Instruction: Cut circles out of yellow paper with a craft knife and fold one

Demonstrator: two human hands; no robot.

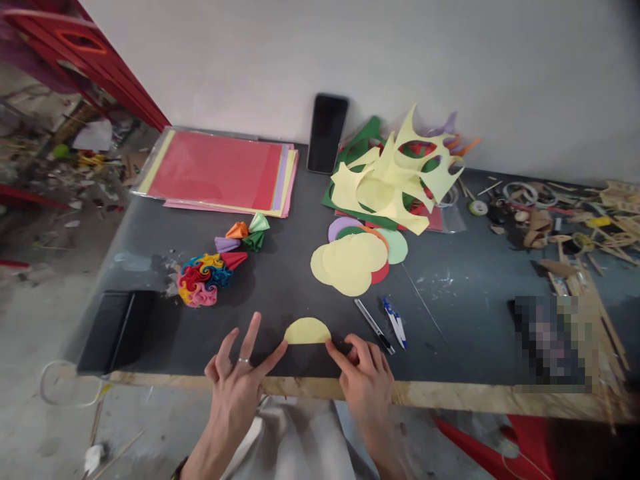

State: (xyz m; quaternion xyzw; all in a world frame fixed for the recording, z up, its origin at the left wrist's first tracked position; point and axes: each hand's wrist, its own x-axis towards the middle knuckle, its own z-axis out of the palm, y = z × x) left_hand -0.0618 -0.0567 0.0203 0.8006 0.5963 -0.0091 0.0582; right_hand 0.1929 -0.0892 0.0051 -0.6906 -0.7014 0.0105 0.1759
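A pale yellow paper circle folded in half (308,331) lies on the dark table, with its straight edge towards me. My left hand (235,373) touches its left corner with the thumb, while the other fingers spread apart above the tabletop. At the right corner, the thumb of my right hand (367,377) presses the paper, its other fingers loosely bent and apart from the sheet. Beyond lies a pile of cut paper circles (353,260), mostly pale yellow, with purple, green, orange and red ones underneath. A utility knife (374,326) and a blue-and-white pair of compasses (395,323) rest beside my right hand.
Folded paper cones (254,240) and a curled colourful paper cluster (203,280) lie left. Behind are coloured sheets (215,170), an upright phone (327,133) and cut-out paper scraps (395,180). A black case (115,331) sits front left; wooden sticks (595,293) clutter the right.
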